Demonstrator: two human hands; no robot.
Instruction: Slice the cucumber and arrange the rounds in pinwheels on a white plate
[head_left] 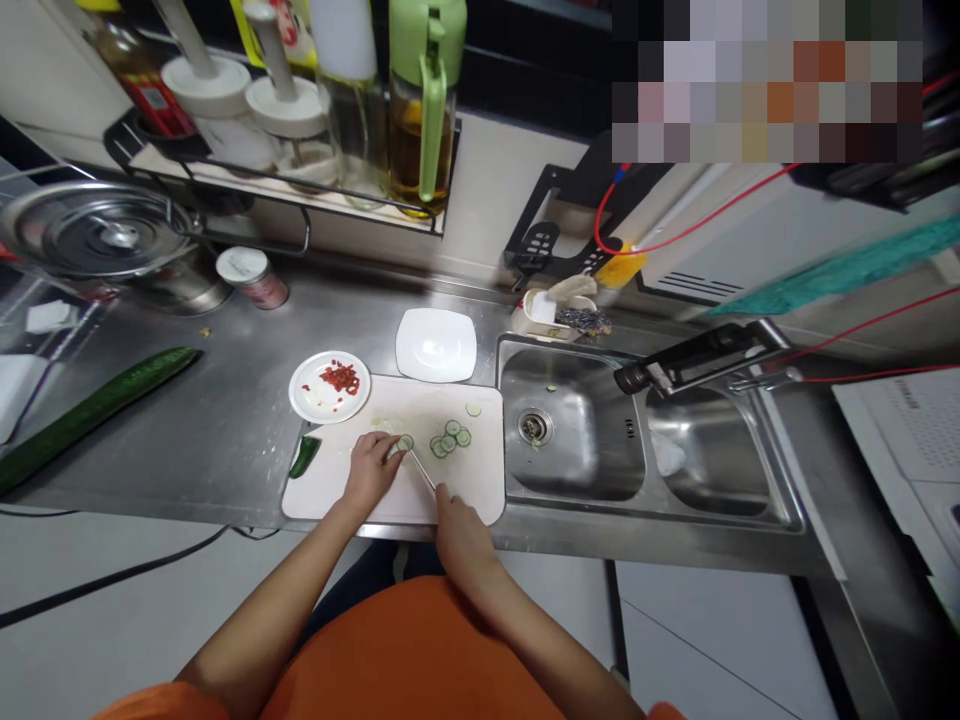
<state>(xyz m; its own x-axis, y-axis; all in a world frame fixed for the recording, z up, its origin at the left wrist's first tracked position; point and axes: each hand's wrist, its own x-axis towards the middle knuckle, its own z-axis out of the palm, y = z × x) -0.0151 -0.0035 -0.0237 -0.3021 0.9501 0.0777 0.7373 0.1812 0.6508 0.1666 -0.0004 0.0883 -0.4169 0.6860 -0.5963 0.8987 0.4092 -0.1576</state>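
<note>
On the white cutting board, my left hand has its fingertips pressed at a cucumber slice. My right hand is closed round the handle of a knife, whose blade points up and left to that slice. Several overlapping cucumber slices lie right of the blade, with a single slice farther back. A dark green cucumber end piece rests at the board's left edge.
A round plate with chopped red pieces and a square white plate stand behind the board. The double sink adjoins on the right. A long cucumber, a can and a lidded pot are at left.
</note>
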